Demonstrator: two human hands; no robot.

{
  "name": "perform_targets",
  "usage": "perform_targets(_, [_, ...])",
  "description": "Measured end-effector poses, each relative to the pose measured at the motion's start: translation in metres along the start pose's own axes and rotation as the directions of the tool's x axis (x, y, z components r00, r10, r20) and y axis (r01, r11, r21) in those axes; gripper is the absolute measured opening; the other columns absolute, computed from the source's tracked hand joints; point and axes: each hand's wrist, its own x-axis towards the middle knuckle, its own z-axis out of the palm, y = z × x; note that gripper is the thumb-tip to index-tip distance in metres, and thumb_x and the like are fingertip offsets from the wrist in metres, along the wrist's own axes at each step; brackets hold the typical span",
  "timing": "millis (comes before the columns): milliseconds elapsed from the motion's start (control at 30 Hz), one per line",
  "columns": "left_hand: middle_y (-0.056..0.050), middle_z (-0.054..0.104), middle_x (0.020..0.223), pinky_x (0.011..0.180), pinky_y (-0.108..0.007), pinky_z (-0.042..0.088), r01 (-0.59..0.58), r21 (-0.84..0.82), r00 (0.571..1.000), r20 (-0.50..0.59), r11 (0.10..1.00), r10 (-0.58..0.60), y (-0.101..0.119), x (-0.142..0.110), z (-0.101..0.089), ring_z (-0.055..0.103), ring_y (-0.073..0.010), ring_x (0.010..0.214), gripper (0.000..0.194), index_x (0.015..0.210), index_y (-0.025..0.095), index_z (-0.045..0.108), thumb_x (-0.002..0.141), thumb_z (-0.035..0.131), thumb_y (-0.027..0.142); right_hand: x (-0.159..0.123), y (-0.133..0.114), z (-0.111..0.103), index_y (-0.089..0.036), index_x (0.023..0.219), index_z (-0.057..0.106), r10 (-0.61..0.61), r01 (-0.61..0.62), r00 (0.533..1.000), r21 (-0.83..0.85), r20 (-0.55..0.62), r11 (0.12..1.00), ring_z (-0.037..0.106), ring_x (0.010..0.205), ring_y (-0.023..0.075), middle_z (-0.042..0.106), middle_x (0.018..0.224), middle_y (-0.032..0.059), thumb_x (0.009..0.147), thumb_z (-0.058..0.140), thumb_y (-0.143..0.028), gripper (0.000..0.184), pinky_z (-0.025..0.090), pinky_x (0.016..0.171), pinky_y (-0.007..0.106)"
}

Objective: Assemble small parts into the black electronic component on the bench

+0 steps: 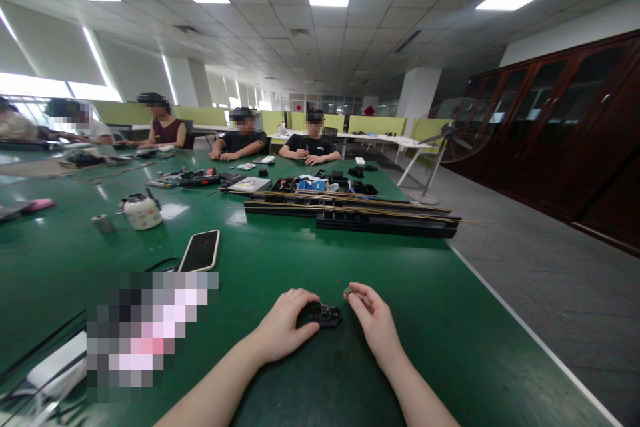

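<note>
Nearest, the left hand [286,327] rests low over the green surface [280,387], its thumb and fingers curved well apart around the left end of a small black part [326,315]; whether they grip it or only steady it, I cannot tell. The black part lies on the surface between the two hands, its upper face uneven, the details too small to make out. Just to its right, the right hand [371,320] is raised a little, its fingers pinched nearly closed on a small greyish piece [349,291], held apart from the black part. Off to the left, a pixelated patch hides part of the surface, with a white box [59,363] and dark and pale cables beside it. Beyond the patch lies a phone [201,251] in a light case, screen up and dark. Farther out on the left stand a grey cylinder [103,224] and a pale patterned jar [143,212], near each other, with a pink item [41,204] farther left. Across the middle, long black rails [387,224] lie crosswise with thin brass-coloured rods over them; behind these are a flat pale box [255,185], hand tools and trays of mixed parts. At the far side, several people sit along the surface, faces pixelated. Past them are green partitions [377,125], a large standing fan [454,135] and, on the right, dark reddish cabinets [555,120].
</note>
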Motion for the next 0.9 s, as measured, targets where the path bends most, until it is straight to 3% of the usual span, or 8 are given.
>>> perform_targets(900, [-0.004,0.059,0.107,0.091,-0.036,0.038,-0.002,-0.004,1.0,-0.004,1.0,0.002,-0.0009,-0.0004,0.0008,0.051,-0.0221,0.101,0.036,0.112,0.023,0.053,0.076,0.06,0.024,0.0013,-0.0001,-0.0019,-0.017,0.087,0.063,0.026,-0.024,0.999,0.054,-0.038,0.998,0.066,0.087,0.0253,0.072,0.085,0.0087,0.058,0.073,-0.048,0.044,0.046,0.089,0.042])
